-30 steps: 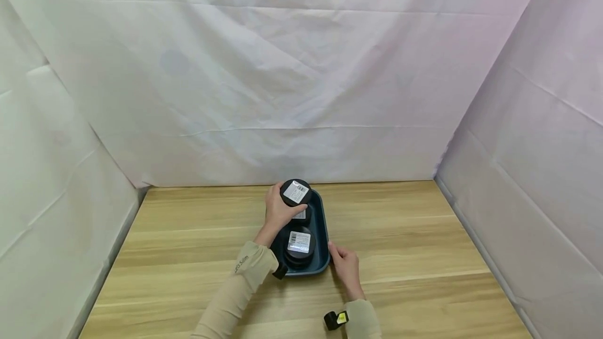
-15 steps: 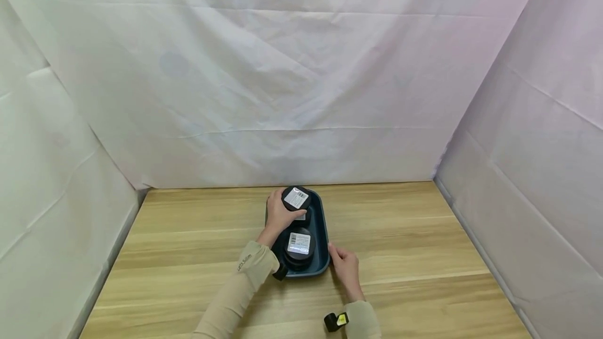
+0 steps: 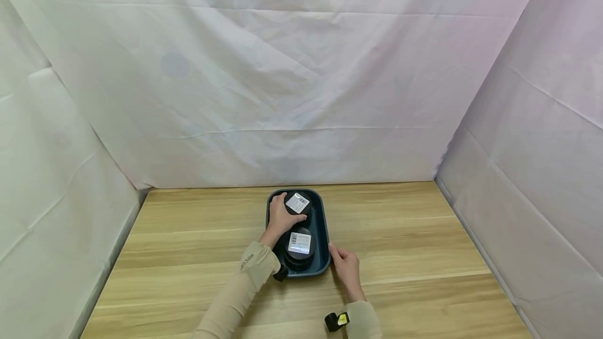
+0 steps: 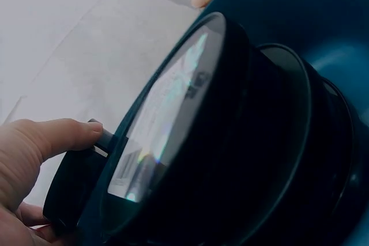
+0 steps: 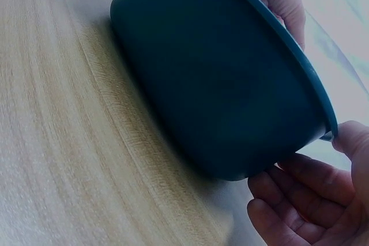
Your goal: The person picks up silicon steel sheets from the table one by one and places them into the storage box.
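A deep dark-teal plastic tub (image 3: 322, 224) stands on the table. At its far end my left hand (image 3: 282, 218) grips a round black lidded container (image 3: 298, 203) with a white barcode label, thumb and fingers around its sides. What lies beneath that container is mostly hidden. At the tub's near end sits a stack of similar black containers (image 3: 299, 247), the top one labelled too; it looms large in the left wrist view. My right hand (image 5: 314, 194) pinches the tub's near right corner, thumb at the rim and fingers lower against the wall.
The wooden table (image 3: 400, 245) spreads out around the tub on both sides. White cloth (image 3: 301, 93) hangs behind the table, and white panels border it left and right. Black straps (image 3: 335, 321) are on both wrists.
The left hand has lowered its black container, bringing it down and slightly nearer, inside the tub's far end. The right hand has stayed at the corner, and the tub looks unmoved.
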`<state>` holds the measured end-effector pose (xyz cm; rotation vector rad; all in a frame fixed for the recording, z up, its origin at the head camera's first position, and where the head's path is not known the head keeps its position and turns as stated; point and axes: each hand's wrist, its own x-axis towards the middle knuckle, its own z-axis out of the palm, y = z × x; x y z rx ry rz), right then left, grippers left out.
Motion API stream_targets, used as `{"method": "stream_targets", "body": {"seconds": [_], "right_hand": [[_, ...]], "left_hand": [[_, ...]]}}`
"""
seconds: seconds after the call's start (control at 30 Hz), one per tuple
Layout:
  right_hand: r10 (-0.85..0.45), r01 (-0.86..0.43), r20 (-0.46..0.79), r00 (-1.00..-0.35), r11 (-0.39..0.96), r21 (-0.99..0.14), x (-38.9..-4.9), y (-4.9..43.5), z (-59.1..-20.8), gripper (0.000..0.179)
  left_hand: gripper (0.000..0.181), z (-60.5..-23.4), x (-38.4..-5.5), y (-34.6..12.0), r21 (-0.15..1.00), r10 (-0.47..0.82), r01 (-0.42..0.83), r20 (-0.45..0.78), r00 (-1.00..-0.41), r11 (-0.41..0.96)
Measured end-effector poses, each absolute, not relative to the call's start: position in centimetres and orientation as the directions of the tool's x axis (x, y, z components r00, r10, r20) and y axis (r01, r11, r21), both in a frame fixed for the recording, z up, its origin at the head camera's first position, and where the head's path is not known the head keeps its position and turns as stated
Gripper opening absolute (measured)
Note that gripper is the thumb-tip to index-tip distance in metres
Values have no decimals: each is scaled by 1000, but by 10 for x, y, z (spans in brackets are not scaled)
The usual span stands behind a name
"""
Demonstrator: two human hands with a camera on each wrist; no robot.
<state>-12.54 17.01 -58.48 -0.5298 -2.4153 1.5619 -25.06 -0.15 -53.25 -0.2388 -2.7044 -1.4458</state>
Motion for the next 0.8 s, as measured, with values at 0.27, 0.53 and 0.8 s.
{"method": "stream_targets", "body": {"seconds": [0.27,0.53,0.8], "right_hand": [[414,177,-10,-910,366,-914,-126,169,-583,31],[411,175,-15,-911,355,-918,-126,169,-584,31],[415,193,-27,-909,365,-911,-125,170,-584,32]], "left_hand": [[85,-536,-251,-1,811,111,133,84,-990,569],[84,-539,-254,-1,806,117,120,63,-991,580],[86,-542,-257,0,784,144,93,5,-990,614]]}}
